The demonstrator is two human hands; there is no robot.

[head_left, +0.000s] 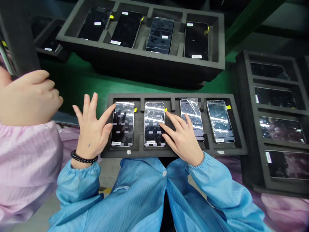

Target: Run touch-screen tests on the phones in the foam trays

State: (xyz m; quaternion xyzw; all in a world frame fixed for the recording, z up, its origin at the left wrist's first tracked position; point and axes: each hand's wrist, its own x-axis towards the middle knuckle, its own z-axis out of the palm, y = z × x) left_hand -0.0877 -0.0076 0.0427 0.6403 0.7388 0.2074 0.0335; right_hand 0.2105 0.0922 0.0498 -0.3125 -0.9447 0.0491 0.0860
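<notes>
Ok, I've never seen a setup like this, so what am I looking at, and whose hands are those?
This is a single view from a camera worn on a person's head, looking down at their own bare hands. The person wears a blue striped coat. In front of them lies a black foam tray holding four smartphones. The left hand is open with its fingers spread, the index finger beside the leftmost phone. The right hand has its fingertips on the second phone. Neither hand holds anything. More foam trays of phones sit ahead and to the right. The hand at the far left, with the pink sleeve, is a co-worker's hand.
</notes>
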